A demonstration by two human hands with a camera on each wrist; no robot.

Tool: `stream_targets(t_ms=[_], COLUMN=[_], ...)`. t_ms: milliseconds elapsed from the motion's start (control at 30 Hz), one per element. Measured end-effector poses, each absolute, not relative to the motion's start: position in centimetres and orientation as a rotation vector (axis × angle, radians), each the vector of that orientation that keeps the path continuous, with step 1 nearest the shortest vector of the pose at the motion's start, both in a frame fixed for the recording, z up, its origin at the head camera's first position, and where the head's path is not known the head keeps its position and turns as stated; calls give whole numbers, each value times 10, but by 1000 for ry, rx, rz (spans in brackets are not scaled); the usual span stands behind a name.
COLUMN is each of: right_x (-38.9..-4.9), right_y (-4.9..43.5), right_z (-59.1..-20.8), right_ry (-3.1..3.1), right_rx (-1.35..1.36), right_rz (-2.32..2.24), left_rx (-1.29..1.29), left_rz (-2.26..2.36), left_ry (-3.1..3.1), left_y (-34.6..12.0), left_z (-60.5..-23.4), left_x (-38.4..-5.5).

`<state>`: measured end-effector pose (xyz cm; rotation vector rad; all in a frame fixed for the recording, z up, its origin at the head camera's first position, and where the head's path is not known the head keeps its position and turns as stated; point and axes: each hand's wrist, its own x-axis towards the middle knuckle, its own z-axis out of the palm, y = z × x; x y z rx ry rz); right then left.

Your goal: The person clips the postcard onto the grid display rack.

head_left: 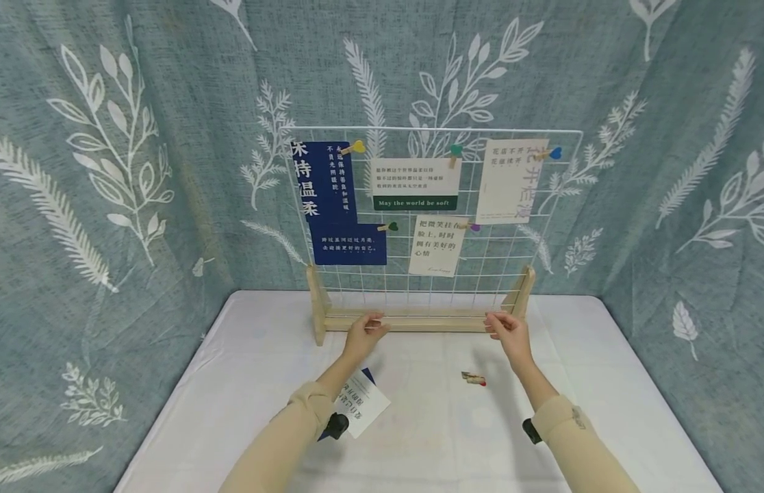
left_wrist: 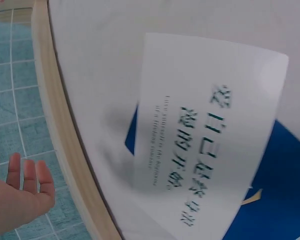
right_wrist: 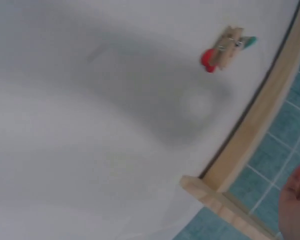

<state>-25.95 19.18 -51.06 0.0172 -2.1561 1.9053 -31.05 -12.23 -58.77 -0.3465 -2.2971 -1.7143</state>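
Observation:
A white wire grid (head_left: 437, 129) stands upright in a wooden base (head_left: 431, 326) at the back of the table. My left hand (head_left: 365, 337) is at the left part of the base, its fingers relaxed and holding nothing. Toward the right end of the base, my right hand (head_left: 511, 335) has loosely bent fingers, with nothing seen in them. Several printed cards hang on the grid, among them a tall blue card (head_left: 323, 185), a white and green card (head_left: 415, 179) and a cream card (head_left: 436, 253). Small wooden clips with coloured hearts, such as a yellow-heart clip (head_left: 356, 147), pin them.
Under my left forearm a white card (head_left: 368, 404) with dark lettering lies over a blue card (left_wrist: 285, 175) on the white table. Two small wooden clips (right_wrist: 225, 48), one red-ended and one green-ended, lie between the arms. A patterned teal curtain (head_left: 191, 226) surrounds the table.

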Motion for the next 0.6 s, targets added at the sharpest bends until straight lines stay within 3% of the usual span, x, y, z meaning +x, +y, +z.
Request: stream_targets(t_ms=[200,600], right_x=[-256,-239], right_y=[197,207], right_z=[-528,-544], right_ry=[-2225,-2417], right_rx=[-10,111], right_rz=[1924,1711], left_rx=[-180,-340], left_rz=[-1691,-1477], left_ry=[-2459,-2709], left_y=[-112,-127], left_z=[-522,-527], left_x=[-242,-217])
